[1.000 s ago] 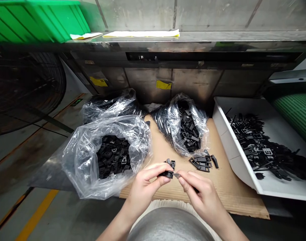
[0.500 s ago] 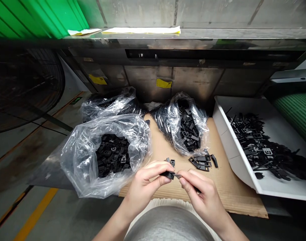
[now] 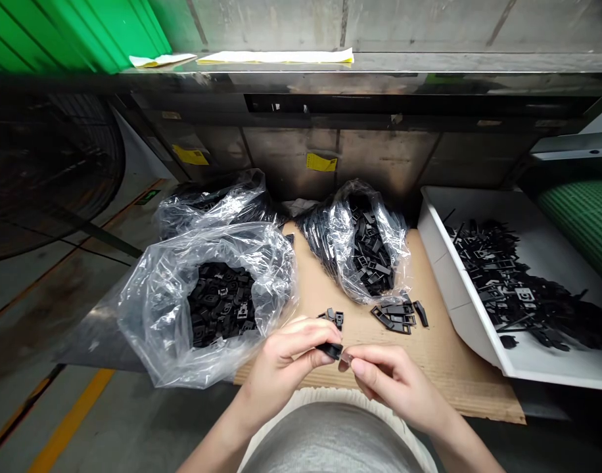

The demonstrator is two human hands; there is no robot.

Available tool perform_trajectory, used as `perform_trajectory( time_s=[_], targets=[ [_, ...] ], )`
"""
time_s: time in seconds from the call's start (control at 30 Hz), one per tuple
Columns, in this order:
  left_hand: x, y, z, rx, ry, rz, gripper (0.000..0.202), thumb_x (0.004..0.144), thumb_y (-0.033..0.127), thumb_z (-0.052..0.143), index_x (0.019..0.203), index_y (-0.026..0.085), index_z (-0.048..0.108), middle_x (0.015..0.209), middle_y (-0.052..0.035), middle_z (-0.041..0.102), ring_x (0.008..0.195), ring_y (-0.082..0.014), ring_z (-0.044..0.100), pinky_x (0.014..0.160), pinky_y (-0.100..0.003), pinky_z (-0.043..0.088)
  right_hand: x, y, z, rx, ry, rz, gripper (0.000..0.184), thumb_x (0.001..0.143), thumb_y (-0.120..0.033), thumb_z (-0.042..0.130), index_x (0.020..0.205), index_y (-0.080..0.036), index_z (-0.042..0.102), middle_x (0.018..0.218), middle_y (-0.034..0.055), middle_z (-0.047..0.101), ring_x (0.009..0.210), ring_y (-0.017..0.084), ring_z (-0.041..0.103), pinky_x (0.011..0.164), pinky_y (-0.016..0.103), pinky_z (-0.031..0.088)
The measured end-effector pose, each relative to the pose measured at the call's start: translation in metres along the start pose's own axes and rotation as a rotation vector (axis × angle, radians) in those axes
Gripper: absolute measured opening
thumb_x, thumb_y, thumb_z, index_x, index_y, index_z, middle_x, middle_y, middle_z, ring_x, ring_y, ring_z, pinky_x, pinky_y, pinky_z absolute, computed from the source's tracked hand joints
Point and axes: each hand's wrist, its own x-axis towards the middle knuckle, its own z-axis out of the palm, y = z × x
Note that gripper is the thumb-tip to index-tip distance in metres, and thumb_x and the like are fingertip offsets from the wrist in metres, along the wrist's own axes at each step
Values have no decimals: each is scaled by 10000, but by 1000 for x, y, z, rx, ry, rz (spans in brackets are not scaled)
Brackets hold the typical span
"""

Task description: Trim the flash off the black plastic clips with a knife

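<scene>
In the head view, my left hand (image 3: 288, 358) pinches a small black plastic part (image 3: 330, 350) between thumb and fingers. My right hand (image 3: 392, 374) is closed on a thin metal blade (image 3: 346, 359), its tip close to the right end of that part. Whether blade and part touch, I cannot tell. Just beyond my left fingers lie a few small black pieces (image 3: 336, 318) on the cardboard (image 3: 459, 368). Farther right, several black frame-like pieces (image 3: 397, 318) rest in a loose group.
An open clear bag (image 3: 153, 309) of black parts stands at the left, with another bag (image 3: 227, 203) behind it. A third bag (image 3: 399, 256) lies open ahead. At the right is a white tray (image 3: 459, 302) heaped with black pieces. A large fan (image 3: 49, 177) stands far left.
My right hand has turned, and the blade now points down more at the part's end. The black part has shifted slightly left and down with my left hand.
</scene>
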Motion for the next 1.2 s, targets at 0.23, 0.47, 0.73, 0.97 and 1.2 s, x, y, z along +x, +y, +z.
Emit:
perform_trajectory(
  time_s=[0.23,0.47,0.73,0.97,1.2],
  targets=[
    [-1,2,-1,50,52,59,154,769,81,578,828,196,661,864,-34,658,839,-187,589,773,-292,453,-1,10,-1,356,-111,108,281,812,-385,504,869,-142,634,522,-34,508,360,29,336,357,158,269],
    [-8,0,4,272,173,143,279,781,41,538,988,214,607,999,-40,644,947,-176,572,841,-278,437,-8,4,14,-204,440,-92,204,854,-246,439,937,-165,607,676,21,560,514,100,476,482,214,412],
    [-7,-1,5,424,179,390,304,757,-18,502,976,166,606,980,-81,658,925,-200,586,815,-330,468,-9,6,16,-342,432,-184,189,861,-203,414,870,-164,599,630,11,532,570,129,522,545,237,409],
    [-5,0,2,443,137,453,306,746,-26,514,979,143,620,918,-99,677,885,-209,602,781,-339,490,-8,-6,10,-306,266,-53,230,877,-270,386,834,-166,587,588,-11,478,540,114,462,505,219,378],
    [-5,-3,6,259,98,273,270,743,7,537,916,178,656,881,-63,692,826,-192,629,734,-299,511,-6,-4,-6,35,-51,25,284,855,-331,437,724,-141,602,495,-58,382,444,60,347,427,185,289]
  ],
)
